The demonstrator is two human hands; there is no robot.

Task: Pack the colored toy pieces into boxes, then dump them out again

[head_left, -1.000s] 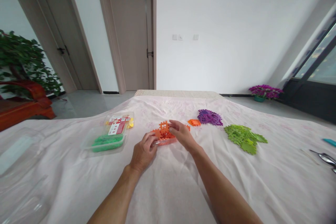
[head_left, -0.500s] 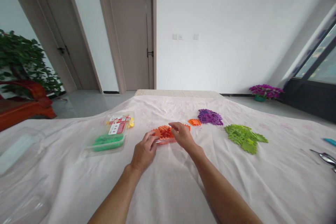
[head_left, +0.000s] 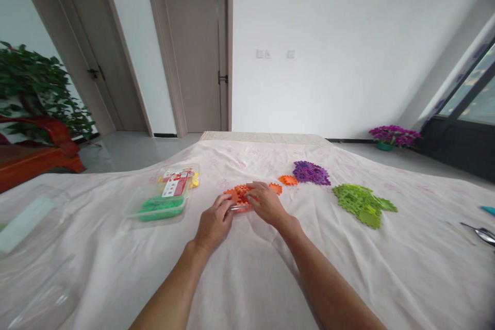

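Note:
A clear plastic box (head_left: pixel 242 209) full of orange interlocking pieces (head_left: pixel 240 192) sits on the cloth in front of me. At its near left corner my left hand (head_left: pixel 215 216) is closed, thumb and fingers gripping the wall. From the right, my right hand (head_left: pixel 265 202) reaches over the box, its bent fingers pressed onto the orange pieces; the fingertips are partly hidden. Just past that hand an orange flat piece (head_left: pixel 276 188) shows, and another orange piece (head_left: pixel 288 180) lies farther off beside a purple pile (head_left: pixel 310 172).
Lime-green pieces (head_left: pixel 361 204) lie heaped at the right. To the left are a box of green pieces (head_left: pixel 161 208) and a labelled box (head_left: pixel 176 183) with yellow pieces. Clear plastic containers (head_left: pixel 36 221) stand far left; a spoon (head_left: pixel 483 235) lies at the right edge.
My right hand has moved slightly left and down into the orange pieces, its fingers bending more. My left hand stays on the box. The whole view has shifted a little.

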